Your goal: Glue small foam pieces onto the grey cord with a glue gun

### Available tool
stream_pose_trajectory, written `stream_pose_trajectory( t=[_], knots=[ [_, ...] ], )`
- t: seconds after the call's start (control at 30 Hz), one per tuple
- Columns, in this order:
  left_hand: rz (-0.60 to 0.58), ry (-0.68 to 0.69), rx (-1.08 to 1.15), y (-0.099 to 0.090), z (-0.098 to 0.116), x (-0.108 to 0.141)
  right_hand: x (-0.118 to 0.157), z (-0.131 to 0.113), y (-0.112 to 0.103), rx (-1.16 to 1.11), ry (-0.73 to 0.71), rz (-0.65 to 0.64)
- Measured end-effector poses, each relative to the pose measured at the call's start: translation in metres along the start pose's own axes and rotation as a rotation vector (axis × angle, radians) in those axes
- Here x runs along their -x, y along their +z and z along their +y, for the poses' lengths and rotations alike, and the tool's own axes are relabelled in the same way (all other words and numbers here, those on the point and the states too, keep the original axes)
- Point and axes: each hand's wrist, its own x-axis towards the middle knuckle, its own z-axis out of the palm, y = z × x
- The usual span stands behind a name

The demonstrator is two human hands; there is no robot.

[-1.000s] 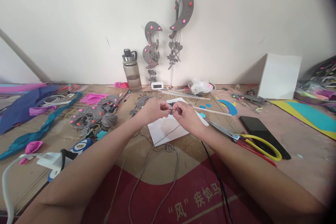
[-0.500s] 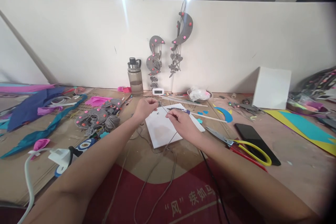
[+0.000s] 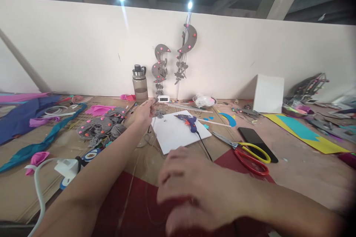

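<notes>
My left hand (image 3: 144, 114) is closed at the left far corner of a white board (image 3: 178, 133), pinching grey yarn at its fingertips. Small grey pieces (image 3: 159, 113) lie just beneath it, partly hidden by the fingers. My right hand (image 3: 191, 189) is close to the camera, nearer than the board, and blurred by motion. Its fingers are bent and stand apart from the thumb, with nothing visible between them. A blue hot glue gun (image 3: 191, 123) rests on the board, its black cord trailing toward me.
Scissors (image 3: 250, 152) with red and yellow handles lie beside a black phone (image 3: 257, 142) on the right. Grey moon ornaments (image 3: 102, 124) are piled on the left. A water bottle (image 3: 139, 85) and small digital clock (image 3: 164, 99) stand at the back wall.
My right hand has let go of the yarn near the board and pulled back toward me. My left hand has shifted slightly left. The glue gun is now uncovered.
</notes>
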Motion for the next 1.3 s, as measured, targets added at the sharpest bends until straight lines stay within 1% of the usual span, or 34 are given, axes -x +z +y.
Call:
stream_pose_trajectory(
  t=[0.03, 0.07, 0.13, 0.17, 0.23, 0.27, 0.3, 0.37, 0.47, 0.57, 0.67, 0.8, 0.87, 0.93, 1.03, 1.1, 1.2, 1.3],
  knots=[
    [-0.027, -0.003, 0.017, 0.002, 0.000, 0.002, 0.003, 0.010, -0.004, -0.058, 0.120, 0.056],
    [-0.053, -0.010, 0.026, 0.005, 0.000, 0.005, 0.006, 0.025, -0.007, -0.078, 0.274, 0.155],
    [-0.097, -0.029, 0.034, 0.009, -0.003, 0.011, 0.016, 0.065, -0.009, -0.008, 0.583, 0.348],
    [-0.105, -0.044, 0.036, 0.012, -0.006, 0.015, 0.021, 0.087, -0.008, 0.061, 0.727, 0.374],
    [-0.116, -0.080, 0.050, 0.016, -0.013, 0.021, 0.033, 0.132, -0.003, 0.226, 1.037, 0.334],
    [-0.127, -0.096, 0.057, 0.017, -0.018, 0.024, 0.038, 0.153, 0.002, 0.312, 1.150, 0.306],
    [-0.129, -0.111, 0.059, 0.018, -0.023, 0.027, 0.041, 0.170, 0.007, 0.373, 1.226, 0.264],
    [-0.136, -0.129, 0.042, 0.019, -0.032, 0.032, 0.045, 0.196, 0.015, 0.382, 1.282, 0.221],
    [-0.128, -0.139, -0.001, 0.019, -0.042, 0.035, 0.041, 0.215, 0.022, 0.316, 1.325, 0.155],
    [-0.115, -0.143, -0.024, 0.017, -0.047, 0.035, 0.032, 0.222, 0.023, 0.241, 1.331, 0.150],
    [-0.109, -0.141, -0.023, 0.014, -0.048, 0.032, 0.027, 0.222, 0.019, 0.197, 1.325, 0.175],
    [-0.106, -0.157, -0.038, 0.010, -0.048, 0.030, 0.025, 0.212, 0.013, 0.168, 1.344, 0.237],
    [-0.088, -0.172, -0.053, 0.009, -0.048, 0.029, 0.023, 0.206, 0.010, 0.141, 1.357, 0.309],
    [-0.065, -0.179, -0.057, 0.008, -0.049, 0.028, 0.021, 0.201, 0.009, 0.055, 1.360, 0.392],
    [-0.047, -0.189, -0.039, 0.007, -0.051, 0.026, 0.019, 0.201, 0.013, -0.081, 1.322, 0.486],
    [-0.045, -0.197, -0.028, 0.006, -0.051, 0.024, 0.019, 0.205, 0.019, -0.118, 1.247, 0.582],
    [-0.042, -0.205, -0.015, 0.004, -0.052, 0.022, 0.018, 0.209, 0.028, -0.202, 1.087, 0.738],
    [-0.035, -0.215, -0.002, 0.003, -0.052, 0.021, 0.014, 0.205, 0.035, -0.268, 0.991, 0.794]
  ],
)
